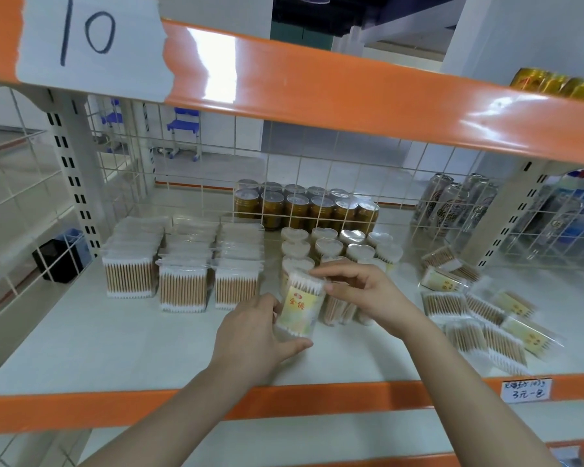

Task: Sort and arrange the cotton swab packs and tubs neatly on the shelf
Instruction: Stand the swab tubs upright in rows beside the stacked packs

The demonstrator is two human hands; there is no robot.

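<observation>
The left hand (pixel 250 335) grasps a cotton swab tub (pixel 300 305) at its lower end, thumb under the base and fingers round the far side. The tub is tilted, its top leaning away and to the right, and carries a yellow label. The right hand (pixel 361 291) pinches the tub's upper rim with its fingertips. The tub is at the near middle of the shelf (pixel 115 348), directly in front of the standing tubs (pixel 338 247).

The standing tubs form a cluster of upright containers with heart-shaped white lids, middle of the shelf. To their left, three rows of flat swab packs (pixel 182 264) stand on edge, running from near to far. On the right, loose swab packs (pixel 479 315) lie scattered at mixed angles, some overlapping.

Behind a wire grid (pixel 317 170), gold cans (pixel 304 207) stand in rows. A price tag (pixel 526 389) is fixed to the near orange edge rail at right. A paper label marked 10 (pixel 88 42) is fixed to the upper rail.
</observation>
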